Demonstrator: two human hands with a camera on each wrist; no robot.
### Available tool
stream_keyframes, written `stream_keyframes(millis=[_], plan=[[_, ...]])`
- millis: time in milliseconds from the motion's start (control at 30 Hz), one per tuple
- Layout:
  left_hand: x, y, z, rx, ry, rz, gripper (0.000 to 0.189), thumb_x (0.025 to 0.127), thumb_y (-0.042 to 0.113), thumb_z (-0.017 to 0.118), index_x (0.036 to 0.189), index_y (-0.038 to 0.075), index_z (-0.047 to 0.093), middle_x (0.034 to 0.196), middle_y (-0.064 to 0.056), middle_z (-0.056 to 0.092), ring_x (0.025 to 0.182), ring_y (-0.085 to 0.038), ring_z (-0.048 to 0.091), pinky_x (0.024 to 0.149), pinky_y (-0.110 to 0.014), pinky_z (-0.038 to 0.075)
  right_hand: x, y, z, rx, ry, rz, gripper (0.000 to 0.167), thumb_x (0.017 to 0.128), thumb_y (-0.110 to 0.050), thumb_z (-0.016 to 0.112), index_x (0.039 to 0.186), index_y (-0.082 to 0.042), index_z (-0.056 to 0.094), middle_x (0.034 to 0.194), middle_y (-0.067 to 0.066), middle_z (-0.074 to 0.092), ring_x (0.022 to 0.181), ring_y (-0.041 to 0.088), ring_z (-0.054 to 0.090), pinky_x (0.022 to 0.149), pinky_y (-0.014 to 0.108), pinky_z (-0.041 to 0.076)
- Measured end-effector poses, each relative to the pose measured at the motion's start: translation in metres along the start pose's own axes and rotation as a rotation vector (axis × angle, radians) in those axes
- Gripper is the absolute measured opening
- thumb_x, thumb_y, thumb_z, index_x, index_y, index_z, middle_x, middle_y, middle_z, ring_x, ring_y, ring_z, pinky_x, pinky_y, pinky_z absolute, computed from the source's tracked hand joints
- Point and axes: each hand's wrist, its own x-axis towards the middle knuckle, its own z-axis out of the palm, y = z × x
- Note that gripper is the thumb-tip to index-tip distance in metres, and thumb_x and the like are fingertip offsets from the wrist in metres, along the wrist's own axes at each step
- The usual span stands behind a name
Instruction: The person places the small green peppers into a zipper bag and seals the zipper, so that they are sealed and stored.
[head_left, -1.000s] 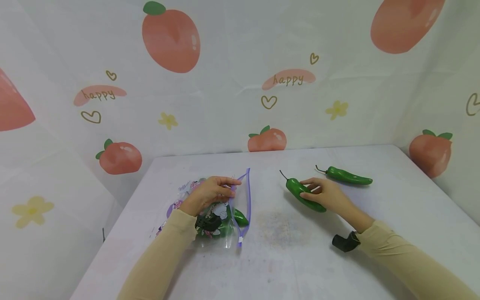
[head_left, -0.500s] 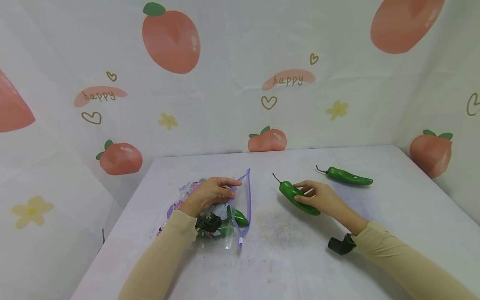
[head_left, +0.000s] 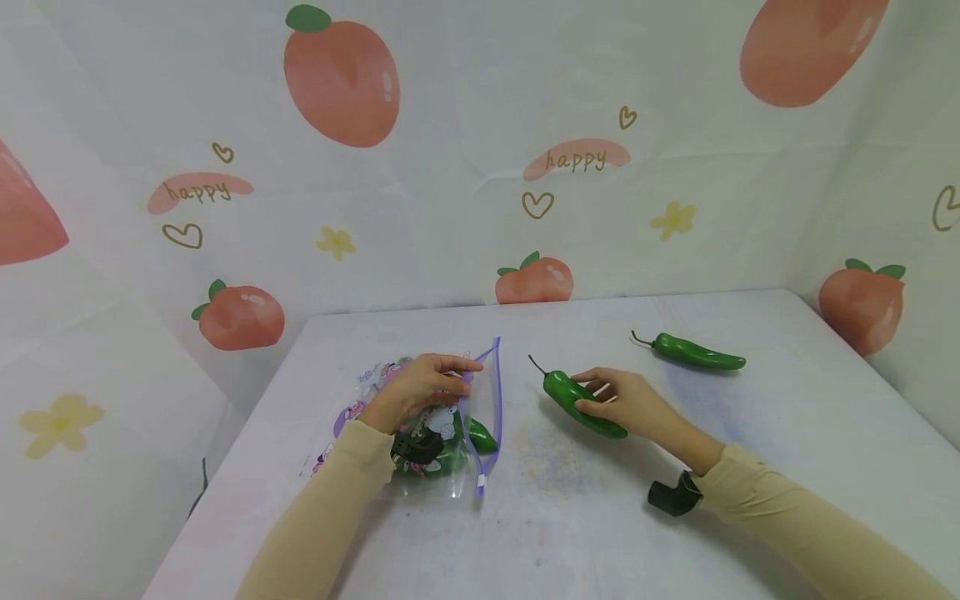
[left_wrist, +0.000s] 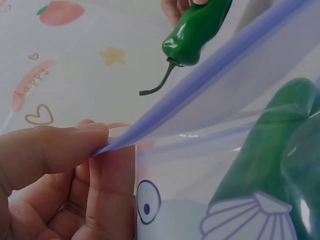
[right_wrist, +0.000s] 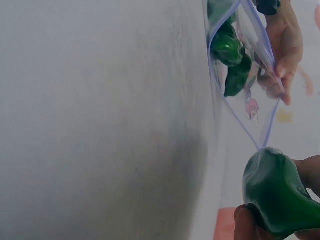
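Observation:
My left hand (head_left: 423,387) pinches the upper edge of a clear zip bag (head_left: 450,487) with a purple rim and cartoon prints. The bag lies with its mouth held apart, facing right. Green peppers (right_wrist: 228,49) show inside it; one reaches close to the mouth. My right hand (head_left: 630,406) grips a green chili pepper (head_left: 566,393) between thumb and fingers, above the table and right of the bag. Its thin stem points up and left. In the left wrist view this pepper (left_wrist: 195,32) hangs beyond the purple rim, apart from it.
Another green pepper (head_left: 697,353) lies on the white table (head_left: 570,533) at the back right. Behind the table hangs a white cloth (head_left: 450,225) printed with peaches, hearts and flowers. Black wrist cameras (head_left: 673,497) sit at the sleeves.
My right hand has carried the green chili pepper leftward and slightly nearer, closer to the bag's mouth. The left hand and the bag stay in place.

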Motion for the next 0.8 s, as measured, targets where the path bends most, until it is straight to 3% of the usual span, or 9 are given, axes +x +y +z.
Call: stream_keyframes(millis=[200,433,667,800], plan=[[0.0,0.001,0.0,-0.005,-0.004,-0.005,0.044,0.09,-0.006,0.06,0.133,-0.009,0.052,0.092,-0.002,0.057,0.075,-0.011,0.055,0.069,-0.02,0.051,-0.001,-0.006,0.006,0.014,-0.041,0.007,0.042,0.086,-0.029,0.073,0.124,-0.014,0.065,0.106,0.01,0.067,0.091,0.021,0.064,0.073,0.035,0.055],[0.001,0.0,-0.001,0.003,0.007,-0.004,0.043,0.089,-0.005,0.061,0.132,-0.008,0.054,0.102,-0.007,0.057,0.078,-0.011,0.056,0.071,-0.021,0.052,-0.001,-0.012,0.011,0.032,-0.064,-0.019,0.041,0.087,-0.028,0.073,0.124,-0.013,0.065,0.107,0.01,0.067,0.091,0.02,0.064,0.074,0.035,0.055],[0.001,0.0,-0.001,0.002,0.004,-0.011,0.044,0.089,-0.005,0.061,0.132,-0.008,0.053,0.097,-0.004,0.057,0.077,-0.011,0.056,0.069,-0.021,0.051,0.0,-0.018,0.018,0.048,-0.109,-0.011,0.04,0.087,-0.025,0.073,0.124,-0.011,0.065,0.108,0.01,0.066,0.091,0.02,0.063,0.076,0.037,0.055],[0.001,0.001,0.0,0.001,0.011,-0.018,0.044,0.089,-0.006,0.061,0.132,-0.008,0.054,0.102,-0.006,0.057,0.078,-0.012,0.056,0.071,-0.021,0.052,0.0,-0.023,0.021,0.037,-0.12,-0.027,0.039,0.087,-0.024,0.073,0.123,-0.011,0.065,0.107,0.01,0.067,0.09,0.019,0.064,0.075,0.037,0.055]])
